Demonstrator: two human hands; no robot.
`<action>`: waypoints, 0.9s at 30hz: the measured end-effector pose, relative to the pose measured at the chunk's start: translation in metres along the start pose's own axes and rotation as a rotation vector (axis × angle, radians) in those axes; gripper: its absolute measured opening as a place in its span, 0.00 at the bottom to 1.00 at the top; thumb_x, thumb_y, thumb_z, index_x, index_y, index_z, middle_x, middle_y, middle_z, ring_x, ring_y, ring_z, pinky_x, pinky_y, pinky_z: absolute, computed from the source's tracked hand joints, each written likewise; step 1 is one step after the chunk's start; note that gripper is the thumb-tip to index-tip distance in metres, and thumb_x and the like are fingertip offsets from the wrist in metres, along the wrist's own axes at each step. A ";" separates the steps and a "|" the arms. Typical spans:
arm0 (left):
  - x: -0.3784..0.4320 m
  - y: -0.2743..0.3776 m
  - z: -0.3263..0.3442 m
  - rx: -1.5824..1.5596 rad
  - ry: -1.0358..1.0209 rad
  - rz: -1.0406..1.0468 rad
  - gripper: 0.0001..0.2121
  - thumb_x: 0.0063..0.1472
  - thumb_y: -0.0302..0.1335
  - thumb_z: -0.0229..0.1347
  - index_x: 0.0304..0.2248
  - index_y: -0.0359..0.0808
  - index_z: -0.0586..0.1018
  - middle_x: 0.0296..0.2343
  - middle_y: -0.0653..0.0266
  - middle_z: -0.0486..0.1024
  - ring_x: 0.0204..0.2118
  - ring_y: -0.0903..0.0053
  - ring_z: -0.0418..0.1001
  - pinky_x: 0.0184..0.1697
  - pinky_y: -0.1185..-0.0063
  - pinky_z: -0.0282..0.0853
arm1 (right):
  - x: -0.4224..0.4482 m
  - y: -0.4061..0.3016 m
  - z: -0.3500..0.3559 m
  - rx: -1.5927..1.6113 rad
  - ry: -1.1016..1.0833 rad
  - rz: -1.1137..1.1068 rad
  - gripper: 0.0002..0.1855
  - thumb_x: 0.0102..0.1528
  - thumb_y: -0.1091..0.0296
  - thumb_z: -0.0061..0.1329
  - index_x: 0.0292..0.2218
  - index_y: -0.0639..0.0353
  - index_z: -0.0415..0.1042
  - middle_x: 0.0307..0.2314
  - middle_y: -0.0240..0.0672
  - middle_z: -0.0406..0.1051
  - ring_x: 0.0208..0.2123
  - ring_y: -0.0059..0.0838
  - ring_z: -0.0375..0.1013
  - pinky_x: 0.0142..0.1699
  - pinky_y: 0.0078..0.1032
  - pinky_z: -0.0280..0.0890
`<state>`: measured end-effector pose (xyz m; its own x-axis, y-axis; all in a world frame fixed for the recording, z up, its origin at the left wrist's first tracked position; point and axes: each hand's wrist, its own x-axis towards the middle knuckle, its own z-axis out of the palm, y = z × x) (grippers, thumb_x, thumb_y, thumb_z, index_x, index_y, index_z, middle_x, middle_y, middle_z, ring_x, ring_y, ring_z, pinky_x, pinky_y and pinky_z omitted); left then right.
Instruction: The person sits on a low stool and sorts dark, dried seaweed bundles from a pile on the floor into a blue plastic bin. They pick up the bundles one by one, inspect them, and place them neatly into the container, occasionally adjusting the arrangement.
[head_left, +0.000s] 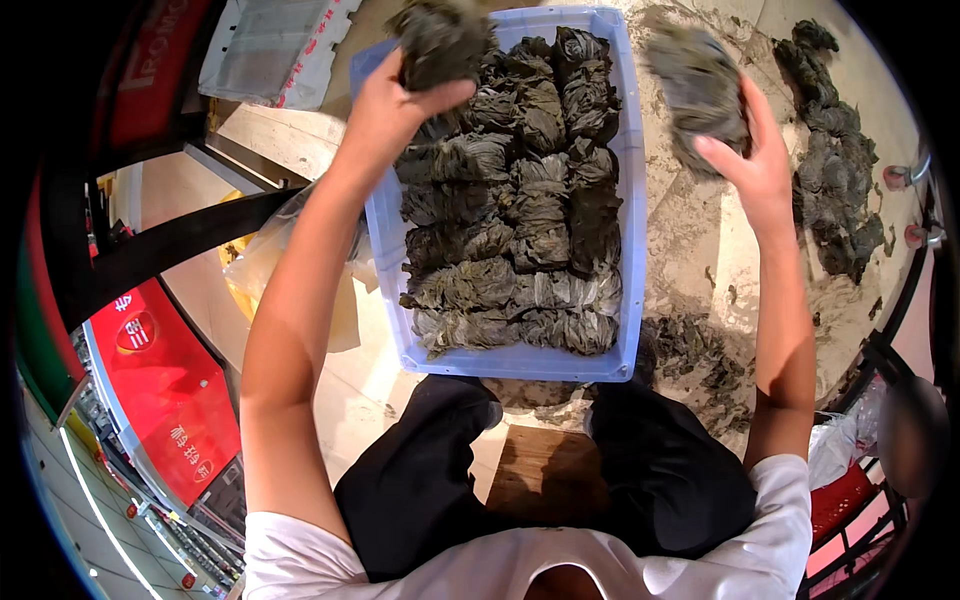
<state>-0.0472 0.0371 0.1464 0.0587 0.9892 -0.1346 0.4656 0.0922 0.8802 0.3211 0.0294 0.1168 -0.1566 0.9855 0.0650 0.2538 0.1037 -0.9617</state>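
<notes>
My left hand (401, 101) grips a bundle of dark, wilted leaves (442, 45) above the far left corner of a blue plastic crate (634, 225). Thumb and fingers wrap its near side. A second leaf bundle (694, 97), blurred by motion, is held in my right hand (759, 154) over the floor just right of the crate. Packed rows of similar bundles (540, 217) lie inside the crate, some lengthwise and some crosswise. The contents of its far left corner are partly hidden by my left hand and its bundle.
A pile of dark leaves (836, 180) lies on the floor (682, 247) at far right, with loose scraps (697, 352) nearer my right leg. A white foam box (274, 49) stands far left. Clear plastic sheeting (289, 240) is beside the crate, a wooden board (547, 472) between my legs.
</notes>
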 end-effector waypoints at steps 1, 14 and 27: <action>0.012 -0.004 -0.007 0.214 0.027 0.091 0.28 0.49 0.40 0.69 0.47 0.35 0.78 0.41 0.59 0.79 0.43 0.67 0.76 0.50 0.72 0.67 | 0.011 -0.024 0.014 -0.160 -0.076 -0.169 0.44 0.47 0.64 0.61 0.62 0.61 0.59 0.55 0.44 0.65 0.56 0.37 0.66 0.62 0.33 0.58; -0.033 -0.015 -0.028 0.612 -0.219 0.314 0.32 0.45 0.32 0.67 0.52 0.37 0.74 0.42 0.60 0.72 0.48 0.63 0.70 0.53 0.73 0.65 | 0.114 0.002 0.109 -1.046 -0.330 -0.700 0.31 0.44 0.66 0.60 0.51 0.53 0.70 0.42 0.33 0.71 0.48 0.41 0.67 0.52 0.38 0.66; 0.010 -0.006 0.104 1.044 0.163 0.542 0.22 0.49 0.23 0.59 0.46 0.40 0.72 0.37 0.60 0.68 0.42 0.62 0.67 0.41 0.66 0.65 | 0.023 0.005 0.043 -0.178 0.079 -0.225 0.25 0.52 0.74 0.54 0.52 0.57 0.71 0.46 0.41 0.73 0.52 0.40 0.69 0.57 0.35 0.63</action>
<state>0.0426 0.0343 0.0926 0.3924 0.8801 0.2671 0.9136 -0.4065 -0.0028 0.2779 0.0467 0.1018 -0.1547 0.9418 0.2985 0.3855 0.3358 -0.8594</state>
